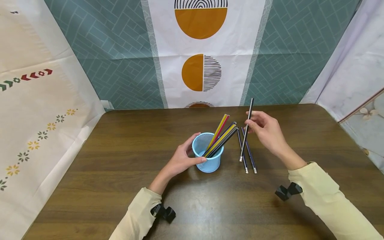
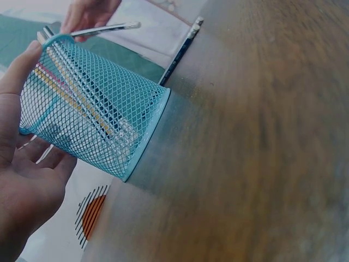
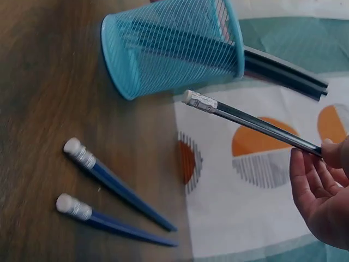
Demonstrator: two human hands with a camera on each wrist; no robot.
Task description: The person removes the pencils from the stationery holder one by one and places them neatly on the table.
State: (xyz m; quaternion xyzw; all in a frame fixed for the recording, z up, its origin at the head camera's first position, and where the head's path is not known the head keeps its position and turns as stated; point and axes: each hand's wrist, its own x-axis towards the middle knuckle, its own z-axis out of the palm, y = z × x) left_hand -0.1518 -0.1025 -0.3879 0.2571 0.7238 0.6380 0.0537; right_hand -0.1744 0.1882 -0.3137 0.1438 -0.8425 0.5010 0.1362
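Observation:
A light blue mesh pencil cup (image 1: 210,165) stands upright on the table, several yellow, red and dark pencils (image 1: 221,141) leaning in it towards the right. My left hand (image 1: 183,156) grips the cup from its left side, thumb at the near rim and fingers round the back. In my right hand (image 1: 268,130) a black pencil (image 3: 256,124) is pinched between thumb and fingers, raised above the table with its white eraser end pointing down. Beneath it, two dark blue pencils (image 3: 122,188) lie on the table to the right of the cup, erasers towards me.
The brown wooden table (image 1: 120,150) reaches back to a teal and white patterned cloth (image 1: 120,60). Pale cloths hang at the left (image 1: 39,133) and right sides. A small black camera (image 1: 163,212) is strapped on each wrist.

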